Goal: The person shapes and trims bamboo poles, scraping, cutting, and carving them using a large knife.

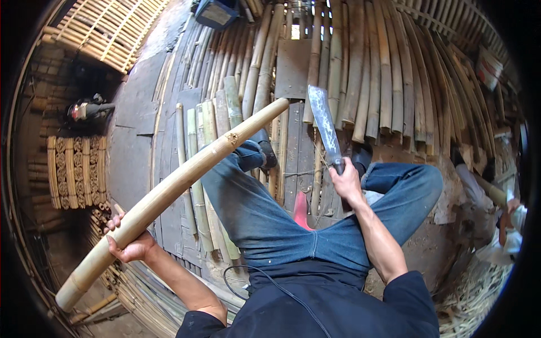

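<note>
A long, pale bamboo pole (180, 174) slants across my left side, its near end low at the left and its far end raised past my left knee. Around its lower part my left hand (131, 239) is closed, thumb on the near side and fingertips over the top. A node scar shows on the pole's upper half. Closed round the dark handle of a machete (322, 115) is my right hand (346, 180), above the space between my legs. The broad, worn blade points up and away, apart from the pole.
Many bamboo poles (383, 73) lie side by side at the back, and cut lengths (197, 135) lie left of my leg. Bundled bamboo (76, 172) is stacked at far left. A pink seat (302, 211) shows between my thighs. Another person's hand (513, 205) is at the right edge.
</note>
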`<move>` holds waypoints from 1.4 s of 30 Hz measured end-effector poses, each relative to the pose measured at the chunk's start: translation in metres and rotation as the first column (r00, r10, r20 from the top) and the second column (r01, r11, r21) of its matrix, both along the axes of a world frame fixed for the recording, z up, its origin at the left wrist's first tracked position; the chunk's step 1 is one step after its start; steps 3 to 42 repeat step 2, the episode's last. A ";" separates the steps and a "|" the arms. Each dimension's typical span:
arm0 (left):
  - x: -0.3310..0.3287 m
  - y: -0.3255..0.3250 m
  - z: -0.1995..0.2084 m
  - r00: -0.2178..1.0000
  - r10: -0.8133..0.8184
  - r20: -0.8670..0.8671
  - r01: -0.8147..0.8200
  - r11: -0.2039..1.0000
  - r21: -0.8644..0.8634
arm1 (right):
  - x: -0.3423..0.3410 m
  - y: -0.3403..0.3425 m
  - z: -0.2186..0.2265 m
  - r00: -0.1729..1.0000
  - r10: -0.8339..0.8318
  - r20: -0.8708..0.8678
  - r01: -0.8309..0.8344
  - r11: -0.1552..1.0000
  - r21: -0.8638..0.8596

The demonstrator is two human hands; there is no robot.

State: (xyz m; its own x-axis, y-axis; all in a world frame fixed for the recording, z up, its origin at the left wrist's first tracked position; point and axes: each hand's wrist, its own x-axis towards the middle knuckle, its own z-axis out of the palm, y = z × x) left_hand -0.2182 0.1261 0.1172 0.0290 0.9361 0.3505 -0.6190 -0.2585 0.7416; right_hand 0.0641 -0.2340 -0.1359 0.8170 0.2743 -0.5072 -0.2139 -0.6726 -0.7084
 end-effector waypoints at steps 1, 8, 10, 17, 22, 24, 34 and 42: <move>-0.024 0.011 -0.009 0.999 0.029 0.019 -0.029 1.000 -0.007 | -0.011 0.007 0.002 0.995 -0.025 0.093 0.014 0.993 0.120; -0.039 0.010 -0.019 1.000 0.018 0.009 -0.018 0.999 -0.028 | -0.023 0.008 0.000 0.982 -0.059 0.181 0.015 0.972 0.233; -0.039 0.010 -0.019 1.000 0.018 0.009 -0.018 0.999 -0.028 | -0.023 0.008 0.000 0.982 -0.059 0.181 0.015 0.972 0.233; -0.039 0.010 -0.019 1.000 0.018 0.009 -0.018 0.999 -0.028 | -0.023 0.008 0.000 0.982 -0.059 0.181 0.015 0.972 0.233; -0.039 0.010 -0.019 1.000 0.018 0.009 -0.018 0.999 -0.028 | -0.023 0.008 0.000 0.982 -0.059 0.181 0.015 0.972 0.233; -0.039 0.010 -0.019 1.000 0.018 0.009 -0.018 0.999 -0.028 | -0.023 0.008 0.000 0.982 -0.059 0.181 0.015 0.972 0.233; -0.039 0.010 -0.019 1.000 0.018 0.009 -0.018 0.999 -0.028 | -0.023 0.008 0.000 0.982 -0.059 0.181 0.015 0.972 0.233; -0.039 0.010 -0.019 1.000 0.018 0.009 -0.018 0.999 -0.028 | -0.023 0.008 0.000 0.982 -0.059 0.181 0.015 0.972 0.233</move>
